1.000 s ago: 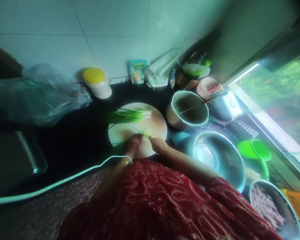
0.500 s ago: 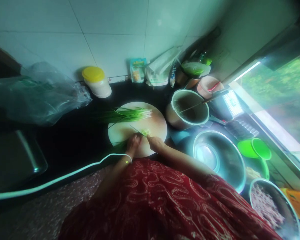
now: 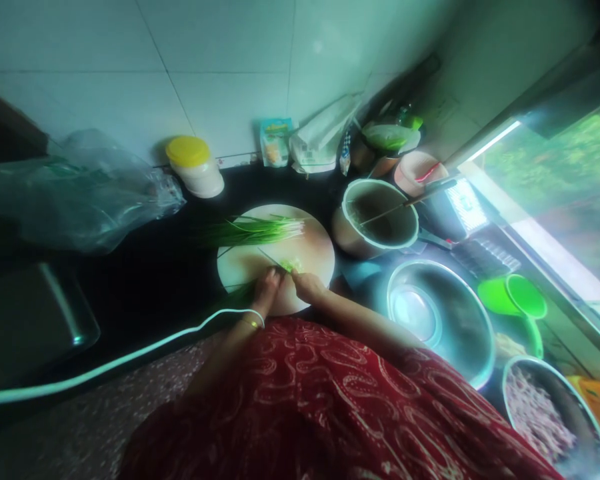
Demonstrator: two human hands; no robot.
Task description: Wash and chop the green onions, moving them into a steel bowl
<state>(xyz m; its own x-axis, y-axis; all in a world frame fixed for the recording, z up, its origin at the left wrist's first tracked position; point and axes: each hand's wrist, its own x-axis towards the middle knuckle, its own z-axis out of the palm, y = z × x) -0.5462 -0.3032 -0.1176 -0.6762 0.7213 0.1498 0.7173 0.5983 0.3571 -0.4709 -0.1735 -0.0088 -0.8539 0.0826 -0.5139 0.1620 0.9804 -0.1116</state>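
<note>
A round pale cutting board [image 3: 317, 250] lies on the dark counter in front of me. My right hand [image 3: 309, 288] is closed around the handle of a knife [image 3: 270, 257], whose thin blade points up and left over the board. Chopped light-green pieces [image 3: 292, 264] lie beside the blade. My left hand [image 3: 267, 287] presses down close to the knife with fingers curled on scallions, whose dark green tops [image 3: 241, 292] trail off to the left. A separate bunch of scallions [image 3: 263, 231] rests across the far part of the board, white ends to the right.
Right of the board stand a deep pot [image 3: 353, 227], a large metal basin [image 3: 450, 313], a green dipper [image 3: 500, 293] and a bowl of shredded food [image 3: 535, 413]. A yellow-lidded jar [image 3: 203, 175] and a plastic bag [image 3: 95, 193] sit left. A white cable [image 3: 130, 345] runs to my left wrist.
My right hand and the knife have shifted very slightly left, nearer my left hand. The view has moved a little; the bunch and the board stay in place.
</note>
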